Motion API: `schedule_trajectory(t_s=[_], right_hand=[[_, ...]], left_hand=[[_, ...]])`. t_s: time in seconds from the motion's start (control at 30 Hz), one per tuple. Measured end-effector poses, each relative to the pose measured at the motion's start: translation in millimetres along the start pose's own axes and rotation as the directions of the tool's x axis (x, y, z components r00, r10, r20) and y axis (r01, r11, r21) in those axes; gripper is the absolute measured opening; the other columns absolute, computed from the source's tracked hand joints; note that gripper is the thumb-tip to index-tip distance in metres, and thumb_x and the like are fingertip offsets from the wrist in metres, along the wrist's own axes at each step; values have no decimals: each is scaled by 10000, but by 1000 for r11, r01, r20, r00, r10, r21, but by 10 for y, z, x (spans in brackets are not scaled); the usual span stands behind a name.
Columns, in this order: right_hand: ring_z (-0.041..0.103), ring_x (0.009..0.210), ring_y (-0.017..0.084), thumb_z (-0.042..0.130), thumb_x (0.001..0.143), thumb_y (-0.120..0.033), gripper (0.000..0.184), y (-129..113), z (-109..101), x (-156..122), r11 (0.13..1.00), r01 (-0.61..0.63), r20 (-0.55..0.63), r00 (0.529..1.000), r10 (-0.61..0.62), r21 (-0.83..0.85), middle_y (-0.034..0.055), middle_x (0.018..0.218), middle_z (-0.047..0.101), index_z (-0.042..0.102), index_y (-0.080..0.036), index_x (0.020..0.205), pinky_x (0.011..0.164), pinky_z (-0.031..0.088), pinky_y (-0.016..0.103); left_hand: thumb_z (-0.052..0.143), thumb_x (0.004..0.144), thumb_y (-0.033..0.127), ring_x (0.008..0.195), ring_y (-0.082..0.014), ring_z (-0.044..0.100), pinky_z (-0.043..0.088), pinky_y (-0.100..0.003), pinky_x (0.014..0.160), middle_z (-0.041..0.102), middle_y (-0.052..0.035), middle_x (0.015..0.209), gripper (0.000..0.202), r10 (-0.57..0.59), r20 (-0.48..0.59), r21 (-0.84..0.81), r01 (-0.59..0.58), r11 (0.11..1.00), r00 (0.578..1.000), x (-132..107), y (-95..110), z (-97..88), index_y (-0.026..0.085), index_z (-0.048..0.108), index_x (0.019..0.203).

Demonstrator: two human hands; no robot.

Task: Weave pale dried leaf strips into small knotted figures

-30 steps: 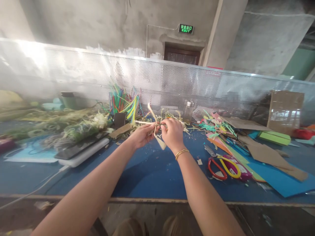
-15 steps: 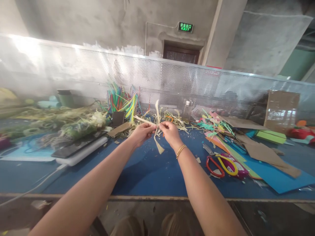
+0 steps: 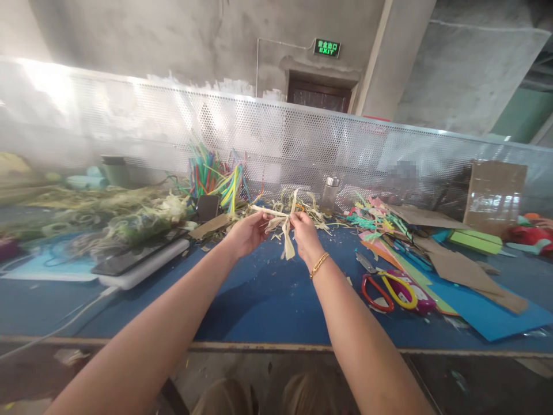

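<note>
Both hands are raised over the blue table, pinching a small bundle of pale dried leaf strips between them. My left hand grips the left side of the bundle, where one strip sticks out to the left. My right hand, with a gold bracelet on its wrist, pinches the right side. One strip points up and another hangs down between the hands.
Scissors with red and yellow handles lie to the right beside coloured paper sheets and cardboard. A heap of pale strips, a phone on a white pad and coloured straws are on the left. A perforated metal screen backs the table.
The hands have drawn slightly apart and lifted the bundle. The strips have turned, so the upright one now leans right and the hanging one is shorter.
</note>
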State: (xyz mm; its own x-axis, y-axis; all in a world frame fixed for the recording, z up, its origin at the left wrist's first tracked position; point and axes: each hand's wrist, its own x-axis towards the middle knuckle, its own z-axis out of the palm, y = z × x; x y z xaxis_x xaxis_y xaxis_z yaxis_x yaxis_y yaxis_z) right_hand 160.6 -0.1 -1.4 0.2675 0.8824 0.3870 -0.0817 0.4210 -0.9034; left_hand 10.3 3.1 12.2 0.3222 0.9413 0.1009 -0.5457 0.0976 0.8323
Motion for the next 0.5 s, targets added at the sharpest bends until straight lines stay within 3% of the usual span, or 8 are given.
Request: schedule_trajectory(t_s=[0.07,0.13,0.17,0.23,0.3,0.37,0.43,0.5], right_hand=[[445,541,109,554,768,-392,199,-23,-11,8,999,-35,-33,999,36,24,-43,598,498,504,-207,713,541,376,240],[453,542,114,543,776,-392,204,-46,-35,19,999,-34,-76,997,34,2,-37,600,502,496,-206,707,541,380,247],[464,555,119,539,777,-385,201,-55,-49,25,999,-10,-103,995,6,-36,-31,610,510,496,-205,701,553,386,251],[485,594,128,537,775,-376,197,-62,-75,33,988,57,-138,987,-77,-143,-18,638,533,506,-201,690,591,395,260],[497,623,136,544,766,-382,201,-54,-88,35,964,109,-122,982,-141,-241,-11,657,551,525,-198,688,621,397,266],[497,624,139,553,756,-397,208,-35,-82,30,953,127,-71,986,-152,-276,-14,652,556,543,-198,697,629,399,268],[490,616,136,563,746,-406,210,-16,-63,18,957,128,-26,990,-140,-261,-20,643,553,555,-198,710,630,403,266],[489,618,132,575,738,-411,212,-6,-36,0,967,122,4,992,-124,-222,-23,649,555,563,-199,722,632,408,261]], left_hand=[[520,884,236,637,-100,582,452,-211,546,631,-25,760,211,-13,-39,-13,13,1000,999,33,5,-39,171,553,686],[509,880,230,630,-108,575,443,-223,551,623,-33,741,226,10,-150,53,-3,999,989,71,-1,-91,171,543,664],[522,869,233,628,-114,571,439,-231,556,620,-38,727,223,64,-229,139,-33,990,971,87,-7,-116,170,548,657],[583,822,239,653,-134,570,440,-252,585,625,-43,724,169,309,-331,419,-154,895,891,102,-22,-150,169,588,669],[649,766,245,740,-162,587,457,-279,662,652,-47,777,79,607,-200,701,-320,637,769,90,-33,-150,180,653,721],[669,750,261,836,-186,599,463,-303,740,680,-51,859,73,733,68,807,-469,359,677,58,-40,-116,203,703,779],[657,766,283,872,-194,608,463,-310,759,698,-54,906,101,708,267,797,-563,219,654,23,-49,-70,225,730,806],[645,780,294,852,-194,617,461,-300,720,708,-57,921,123,652,350,781,-594,194,673,0,-62,-34,238,743,828]])
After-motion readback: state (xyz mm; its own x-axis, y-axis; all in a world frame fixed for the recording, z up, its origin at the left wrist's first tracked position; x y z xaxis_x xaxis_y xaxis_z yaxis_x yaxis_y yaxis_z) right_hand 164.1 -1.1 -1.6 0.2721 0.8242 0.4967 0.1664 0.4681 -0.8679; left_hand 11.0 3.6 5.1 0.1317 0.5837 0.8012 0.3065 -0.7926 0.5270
